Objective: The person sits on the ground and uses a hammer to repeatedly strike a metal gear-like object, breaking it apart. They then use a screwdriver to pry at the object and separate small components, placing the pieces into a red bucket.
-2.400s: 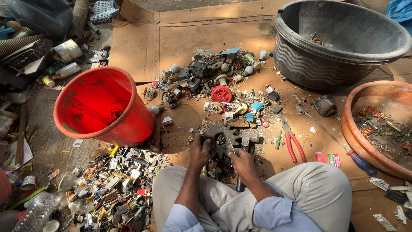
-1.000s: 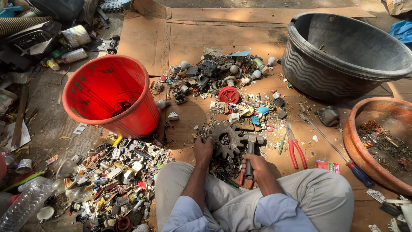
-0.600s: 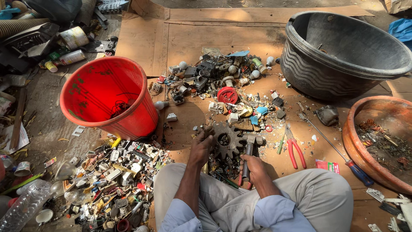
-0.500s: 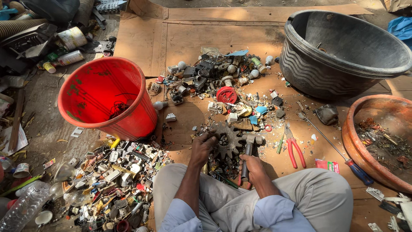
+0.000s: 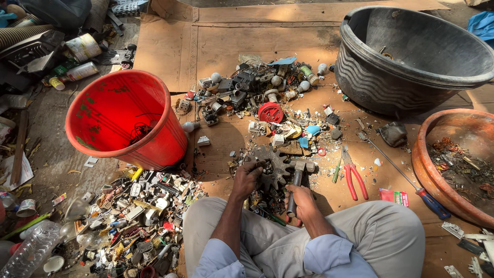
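I sit on brown cardboard with my legs apart. My left hand (image 5: 246, 178) grips a small piece of scrap pressed against a large rusty toothed gear (image 5: 274, 164) that lies flat between my knees. My right hand (image 5: 303, 202) is closed round the handle of a hammer (image 5: 298, 174); its metal head rests just right of the gear. Small broken parts lie scattered around the gear.
A red plastic bucket (image 5: 123, 118) stands at left, a pile of sorted scrap (image 5: 139, 211) below it. Mixed junk (image 5: 257, 92) lies ahead. A big black tub (image 5: 411, 56) and an orange basin (image 5: 453, 164) sit at right, with red pliers (image 5: 354, 175) and a screwdriver (image 5: 401, 172).
The view has shifted slightly. My right hand has taken up the hammer and its head now sits beside the gear; my left hand stays on the gear's left edge.
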